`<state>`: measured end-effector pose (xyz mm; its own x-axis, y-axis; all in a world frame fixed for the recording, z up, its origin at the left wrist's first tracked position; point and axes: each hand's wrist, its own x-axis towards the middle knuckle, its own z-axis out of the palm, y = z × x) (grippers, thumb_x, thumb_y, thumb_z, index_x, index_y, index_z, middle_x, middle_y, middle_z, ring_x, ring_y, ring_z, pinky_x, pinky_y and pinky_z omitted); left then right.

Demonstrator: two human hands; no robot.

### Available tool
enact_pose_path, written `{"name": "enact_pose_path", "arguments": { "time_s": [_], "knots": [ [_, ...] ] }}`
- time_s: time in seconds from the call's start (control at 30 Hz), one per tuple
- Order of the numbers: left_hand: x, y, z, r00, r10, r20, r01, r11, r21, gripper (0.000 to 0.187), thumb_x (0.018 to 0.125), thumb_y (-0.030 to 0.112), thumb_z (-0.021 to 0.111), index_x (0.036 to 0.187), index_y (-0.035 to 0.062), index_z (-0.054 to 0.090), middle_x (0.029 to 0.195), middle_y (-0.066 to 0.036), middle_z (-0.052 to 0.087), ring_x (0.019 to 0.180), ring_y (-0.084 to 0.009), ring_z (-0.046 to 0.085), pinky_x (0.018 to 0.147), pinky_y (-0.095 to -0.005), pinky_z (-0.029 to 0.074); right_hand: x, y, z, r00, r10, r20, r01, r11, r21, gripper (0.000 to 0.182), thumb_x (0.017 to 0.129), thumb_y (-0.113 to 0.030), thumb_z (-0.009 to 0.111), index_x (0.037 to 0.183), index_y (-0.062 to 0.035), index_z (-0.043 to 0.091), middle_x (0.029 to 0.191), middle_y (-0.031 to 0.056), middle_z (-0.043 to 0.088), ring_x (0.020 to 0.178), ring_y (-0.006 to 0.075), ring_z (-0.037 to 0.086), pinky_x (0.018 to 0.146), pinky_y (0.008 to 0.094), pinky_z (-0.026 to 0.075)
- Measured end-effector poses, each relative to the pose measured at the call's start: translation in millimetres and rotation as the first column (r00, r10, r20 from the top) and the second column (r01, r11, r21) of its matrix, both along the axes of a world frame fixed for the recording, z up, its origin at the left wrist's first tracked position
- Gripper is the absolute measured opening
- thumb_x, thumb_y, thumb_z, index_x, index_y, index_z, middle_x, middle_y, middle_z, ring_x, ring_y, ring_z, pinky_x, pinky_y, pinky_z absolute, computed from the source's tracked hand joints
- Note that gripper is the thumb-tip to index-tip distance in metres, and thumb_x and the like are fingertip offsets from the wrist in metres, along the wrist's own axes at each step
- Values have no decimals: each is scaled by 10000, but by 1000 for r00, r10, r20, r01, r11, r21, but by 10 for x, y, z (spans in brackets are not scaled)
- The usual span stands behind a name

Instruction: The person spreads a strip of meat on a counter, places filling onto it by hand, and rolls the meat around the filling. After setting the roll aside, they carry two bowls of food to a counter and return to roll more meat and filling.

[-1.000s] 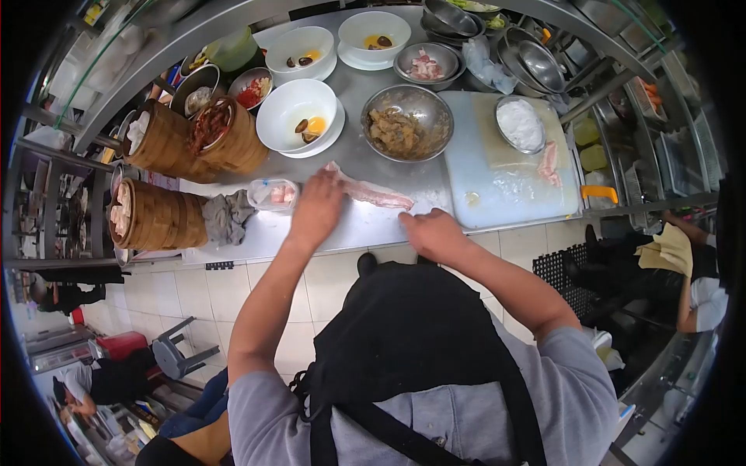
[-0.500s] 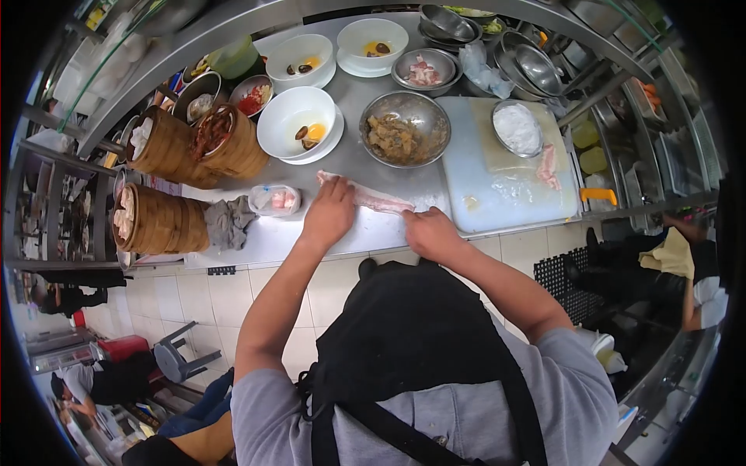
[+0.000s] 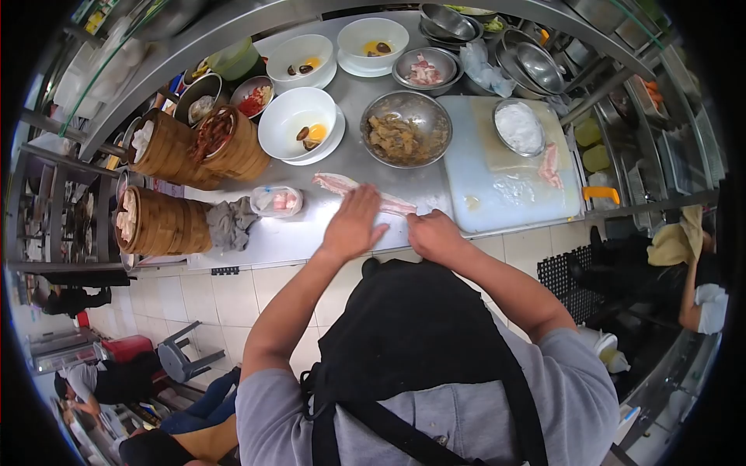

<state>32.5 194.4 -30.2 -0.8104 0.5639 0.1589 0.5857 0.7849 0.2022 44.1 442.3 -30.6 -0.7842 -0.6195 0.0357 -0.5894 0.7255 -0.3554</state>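
Lying flat, thumb spread, the left hand [image 3: 353, 224] covers the middle of the meat [image 3: 332, 183]; the right hand [image 3: 434, 234] curls its fingers at the meat's right end, grip undetermined. Long, thin, pink streaked white, the meat lies on the counter [image 3: 272, 237], short of the bowl [image 3: 428, 114].

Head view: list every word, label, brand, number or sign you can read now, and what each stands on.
None: no text can be read here.
Blue marks on the clear plastic container: too small and blurred to tell whether they are writing.
Purple-and-white item by the steamer baskets: any print on it is too small to read.
White bowls: no lettering visible.
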Motion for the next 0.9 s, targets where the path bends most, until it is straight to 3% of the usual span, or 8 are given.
{"name": "enact_pose_path", "arguments": {
  "time_s": [0.07,0.17,0.3,0.37,0.43,0.63,0.77,0.9],
  "knots": [
    [-136,-186,-30,986,151,68,-150,989,-15,751,985,478,551,1465,-89,441,1548,-265,425,1477,-387,362,1251,-492,238,-6,-3,30,999,6,45,-8,999,38,202,867,-148,625,968,26,605,679,164,668,667,351,682,778,452,535],
    [-272,-469,17,922,371,-107,-382,917,-111,749,981,467,568,1443,-111,452,1544,-287,416,1486,-398,343,1248,-512,224,0,-19,86,998,2,60,-8,994,113,198,872,-152,621,963,22,601,682,168,669,672,351,684,783,449,535],
    [-138,-265,129,961,267,-67,-273,957,-102,724,986,454,567,1429,-110,465,1542,-289,416,1484,-407,340,1246,-505,228,8,-20,46,999,-10,48,8,999,44,160,851,-125,579,914,18,610,658,173,668,633,352,676,756,456,524],
    [91,-101,128,996,-12,85,14,1000,-21,719,992,456,557,1424,-111,464,1546,-289,406,1489,-418,325,1247,-497,230,-4,-32,38,1000,-7,19,7,1000,5,144,822,-94,544,874,16,622,632,171,667,595,351,668,731,458,514],
    [115,-143,-11,996,9,94,-6,1000,-31,739,991,468,559,1433,-115,452,1560,-288,390,1485,-423,330,1248,-488,231,-16,-19,36,1000,-8,19,8,1000,-5,149,825,-101,549,877,18,623,636,174,668,601,357,669,735,461,514],
    [-167,-426,-2,908,420,0,-413,892,-184,747,1007,469,518,1448,-127,434,1562,-308,384,1482,-439,329,1239,-523,223,-27,-5,102,994,2,110,-10,997,77,199,889,-155,601,954,32,585,700,186,671,692,376,677,793,465,531],
    [-27,-227,36,962,260,-78,-268,956,-119,718,1003,441,531,1433,-128,453,1533,-309,427,1479,-438,336,1228,-514,252,-3,6,52,999,-6,46,6,1000,-6,148,827,-96,548,885,22,617,641,176,668,604,362,664,759,462,521],
    [-134,-363,-66,946,320,-52,-324,933,-157,691,997,408,547,1423,-131,465,1524,-306,441,1469,-436,361,1226,-507,264,-3,23,76,996,-6,83,6,1000,-1,167,858,-116,575,939,28,602,678,186,669,664,374,670,790,469,523]
  ]
}}
